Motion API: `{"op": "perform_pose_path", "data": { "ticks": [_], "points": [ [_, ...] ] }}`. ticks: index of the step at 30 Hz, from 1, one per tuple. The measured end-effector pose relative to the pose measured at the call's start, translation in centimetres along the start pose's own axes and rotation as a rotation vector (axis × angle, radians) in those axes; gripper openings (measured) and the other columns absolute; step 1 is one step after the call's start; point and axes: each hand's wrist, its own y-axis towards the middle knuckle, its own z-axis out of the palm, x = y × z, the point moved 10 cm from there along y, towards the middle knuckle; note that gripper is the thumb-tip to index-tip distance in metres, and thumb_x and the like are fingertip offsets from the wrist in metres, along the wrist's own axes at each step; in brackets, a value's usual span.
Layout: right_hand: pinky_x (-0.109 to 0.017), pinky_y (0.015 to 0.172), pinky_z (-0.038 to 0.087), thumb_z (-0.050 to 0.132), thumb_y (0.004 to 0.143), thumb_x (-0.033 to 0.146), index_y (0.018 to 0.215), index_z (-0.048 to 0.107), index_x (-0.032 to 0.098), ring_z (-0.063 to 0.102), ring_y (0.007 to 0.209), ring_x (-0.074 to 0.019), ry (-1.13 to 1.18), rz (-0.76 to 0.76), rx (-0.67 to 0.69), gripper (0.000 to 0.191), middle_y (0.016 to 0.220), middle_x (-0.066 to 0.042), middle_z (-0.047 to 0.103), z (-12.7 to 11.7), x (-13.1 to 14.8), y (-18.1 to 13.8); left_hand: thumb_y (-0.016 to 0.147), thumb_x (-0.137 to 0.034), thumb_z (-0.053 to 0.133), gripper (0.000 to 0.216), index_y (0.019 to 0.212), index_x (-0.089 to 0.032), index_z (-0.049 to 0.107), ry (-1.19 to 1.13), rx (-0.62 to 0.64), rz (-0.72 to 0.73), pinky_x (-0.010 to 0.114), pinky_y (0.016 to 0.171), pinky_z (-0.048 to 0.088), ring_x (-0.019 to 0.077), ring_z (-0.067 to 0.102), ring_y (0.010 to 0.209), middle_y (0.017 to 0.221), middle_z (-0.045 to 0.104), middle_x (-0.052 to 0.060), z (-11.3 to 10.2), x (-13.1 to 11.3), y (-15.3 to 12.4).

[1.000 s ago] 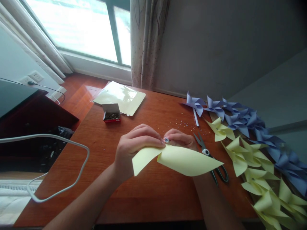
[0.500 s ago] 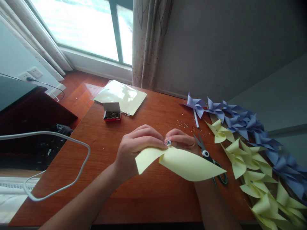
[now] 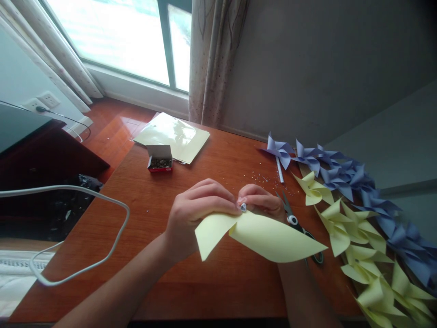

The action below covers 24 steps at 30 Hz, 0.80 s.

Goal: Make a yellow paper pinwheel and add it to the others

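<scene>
A yellow paper pinwheel (image 3: 273,234) is held up over the table, its curled blades hanging toward me. My left hand (image 3: 203,205) is closed, pinching it near the centre. My right hand (image 3: 261,200) is closed beside the left, its fingertips meeting the other thumb and fingers at the same spot. Between them shows the pale round end of what looks like a rolled paper stick (image 3: 243,207); the rest of it is hidden. Dark-handled scissors (image 3: 292,220) lie just right of my right hand, partly covered by the pinwheel and forearm.
Finished yellow pinwheels (image 3: 363,264) and purple pinwheels (image 3: 344,175) line the right side. A rolled white stick (image 3: 280,171) lies under one purple pinwheel. An open small box (image 3: 160,165) of tiny metal pieces stands by a paper pack (image 3: 194,145). A white cable (image 3: 126,218) loops at left.
The held pinwheel has tilted and shifted slightly down and right, with both hands moving a little right. The pale stick end sits slightly lower between the fingers.
</scene>
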Motion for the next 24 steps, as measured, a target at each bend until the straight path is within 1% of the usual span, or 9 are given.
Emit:
{"op": "perform_pose_path", "data": {
  "ticks": [3,5,7,8,13,16,21,24],
  "points": [
    [-0.031,0.064,0.052,0.078,0.084,0.038,0.099,0.082,0.03,0.064,0.078,-0.0187,0.02,0.004,0.006,0.018,0.088,-0.006,0.069,0.07,-0.06,0.02,0.089,-0.04,0.071,0.027,0.085,-0.014,0.078,-0.005,-0.017,-0.008,0.033,0.068,0.054,0.0202,0.065,0.075,0.08,0.074,0.012,-0.04,0.1,-0.1],
    [-0.031,0.063,0.052,0.077,0.084,0.038,0.099,0.082,0.029,0.064,0.078,-0.0185,0.036,-0.014,0.017,0.018,0.088,-0.006,0.069,0.2,0.02,0.02,0.088,-0.031,0.074,0.018,0.084,-0.014,0.077,-0.006,-0.03,-0.012,0.032,0.069,0.054,0.0196,0.065,0.076,0.08,0.074,0.011,-0.05,0.2,-0.21],
    [-0.03,0.063,0.052,0.075,0.086,0.034,0.099,0.082,0.03,0.064,0.078,-0.0177,0.041,-0.015,0.022,0.015,0.088,-0.006,0.069,0.31,-0.05,0.02,0.086,-0.022,0.076,0.008,0.084,-0.014,0.076,-0.002,-0.04,-0.009,0.032,0.07,0.054,0.019,0.065,0.076,0.081,0.074,0.01,-0.07,0.2,-0.31],
    [-0.03,0.063,0.052,0.075,0.087,0.032,0.099,0.082,0.03,0.064,0.078,-0.0176,0.042,-0.011,0.02,0.014,0.088,-0.006,0.069,0.32,-0.1,0.03,0.086,-0.02,0.076,0.006,0.085,-0.015,0.076,0.002,-0.04,-0.007,0.032,0.07,0.054,0.0188,0.065,0.076,0.08,0.074,0.01,-0.05,0.17,-0.34],
    [-0.03,0.062,0.052,0.08,0.082,0.035,0.094,0.082,0.03,0.064,0.076,-0.0182,0.047,0.029,-0.004,0.014,0.085,-0.006,0.07,0.23,-0.37,0.12,0.087,-0.026,0.075,0.01,0.084,-0.017,0.076,0.028,-0.029,-0.007,0.032,0.069,0.056,0.0194,0.066,0.074,0.079,0.075,0.009,-0.02,0.02,-0.18],
    [-0.03,0.062,0.052,0.081,0.08,0.036,0.093,0.082,0.03,0.064,0.077,-0.0181,0.057,0.063,-0.008,0.014,0.086,-0.006,0.07,0.26,-0.61,0.11,0.086,-0.026,0.076,0.01,0.082,-0.016,0.075,0.027,-0.033,-0.016,0.033,0.068,0.056,0.0199,0.066,0.073,0.078,0.075,0.01,-0.08,0.07,0.01],
    [-0.03,0.064,0.051,0.083,0.076,0.044,0.093,0.083,0.031,0.064,0.077,-0.0184,0.087,0.075,-0.009,0.022,0.086,-0.006,0.07,0.32,-0.59,0.09,0.088,-0.029,0.074,0.016,0.08,-0.016,0.075,0.025,-0.033,-0.011,0.033,0.066,0.056,0.0199,0.066,0.07,0.076,0.074,0.011,-0.07,0.01,0.21],
    [-0.031,0.064,0.052,0.083,0.077,0.046,0.091,0.082,0.029,0.065,0.078,-0.019,0.076,0.094,-0.015,0.022,0.087,-0.006,0.07,0.23,-0.68,0.06,0.088,-0.028,0.074,0.014,0.081,-0.017,0.075,0.031,-0.028,-0.009,0.033,0.067,0.056,0.0198,0.066,0.071,0.076,0.075,0.01,-0.02,-0.02,0.22]
  ]
}}
